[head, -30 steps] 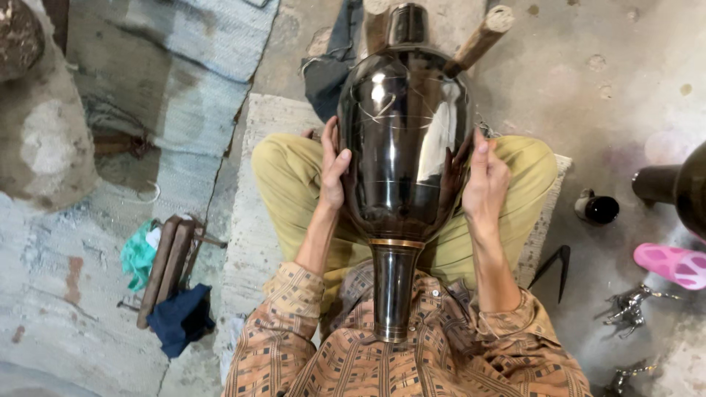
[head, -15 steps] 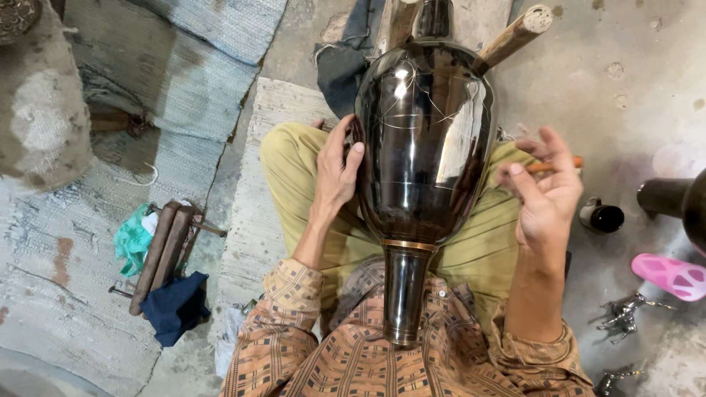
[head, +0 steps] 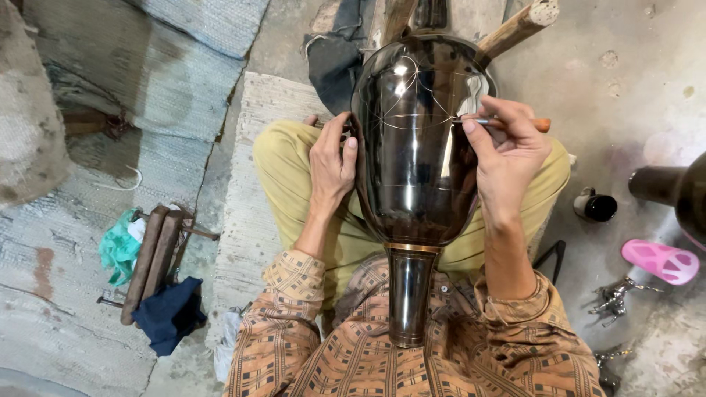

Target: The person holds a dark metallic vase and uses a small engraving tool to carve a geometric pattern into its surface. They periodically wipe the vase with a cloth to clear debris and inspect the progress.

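Concrete floor (head: 603, 66) lies around. On the lap, the vase (head: 415, 147) lies lengthwise, neck toward the person, body pointing away. Left hand (head: 332, 163) presses its side, fingers flat. Right hand (head: 507, 151) pinches a tool (head: 507, 122) against it.

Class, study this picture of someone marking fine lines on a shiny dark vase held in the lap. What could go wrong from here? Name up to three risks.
1. The vase lies tilted across the lap, steadied only by the left hand; it could roll and spoil a line.
2. The right hand holds the thin tool against a curved, glossy surface, so the tip might skid.
3. The small dark cup stands close beside the knee and could be knocked over.
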